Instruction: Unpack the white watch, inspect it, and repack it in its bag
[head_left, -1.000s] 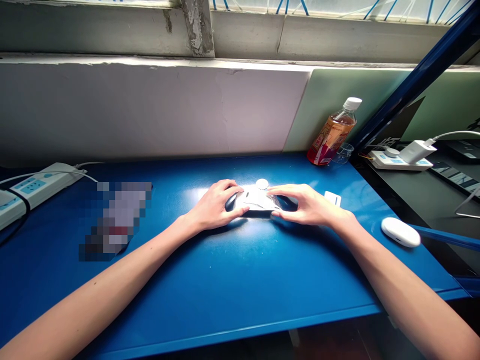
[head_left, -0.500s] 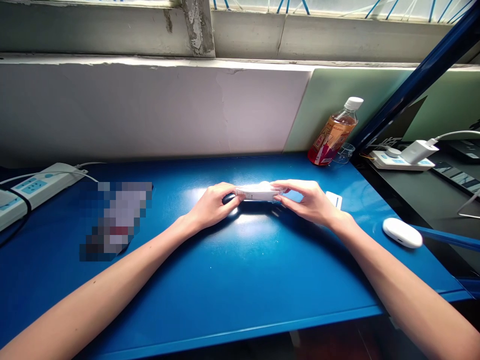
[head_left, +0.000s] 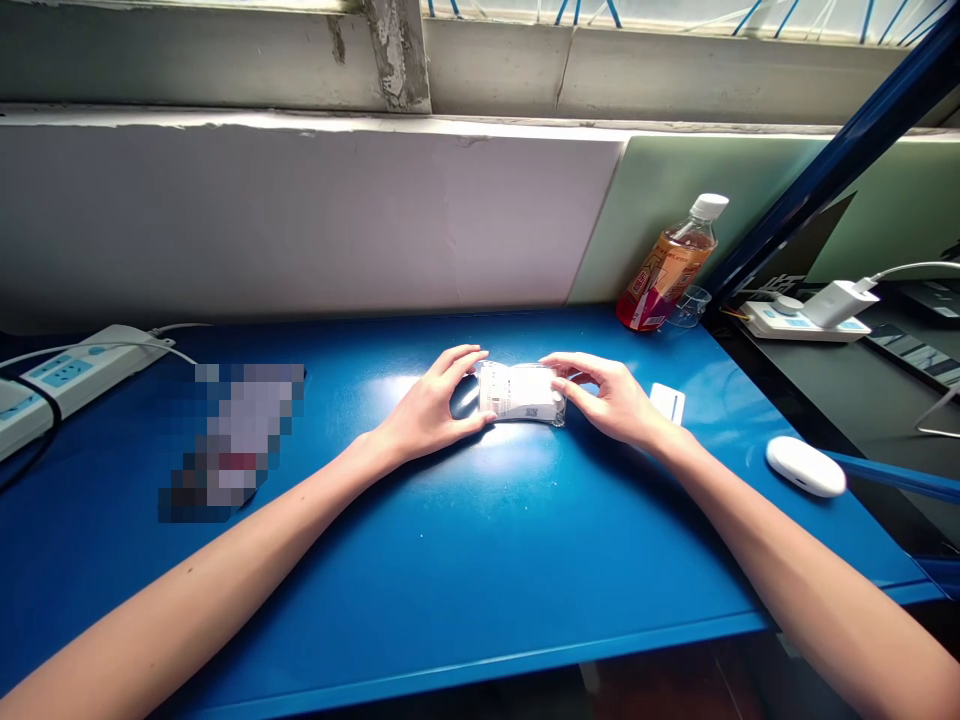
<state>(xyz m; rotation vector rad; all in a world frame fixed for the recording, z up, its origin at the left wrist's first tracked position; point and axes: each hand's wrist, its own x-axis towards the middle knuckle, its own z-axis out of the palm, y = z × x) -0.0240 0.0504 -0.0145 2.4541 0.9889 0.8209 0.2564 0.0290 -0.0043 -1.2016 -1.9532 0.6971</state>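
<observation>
A small clear plastic packet (head_left: 517,393) with a white printed label lies at the middle of the blue table, its printed face turned up toward me. My left hand (head_left: 427,405) spans the packet's left end, thumb at the lower corner and fingertips at the upper one. On the right end, my right hand (head_left: 607,395) pinches the packet between thumb and bent fingers. Whatever is inside the packet cannot be made out. Just behind my right wrist lies a small white card-like piece (head_left: 667,403).
A white oval case (head_left: 805,467) sits near the table's right edge. A drink bottle (head_left: 667,265) leans at the back right beside a clear cup (head_left: 688,307). To the left are a pixelated object (head_left: 244,430) and a power strip (head_left: 71,375) with cables. A blue post (head_left: 832,160) slants up at right.
The packet has tipped from edge-on to showing its printed face. My left thumb and fingers have spread wider around its left end. The things around have not moved.
</observation>
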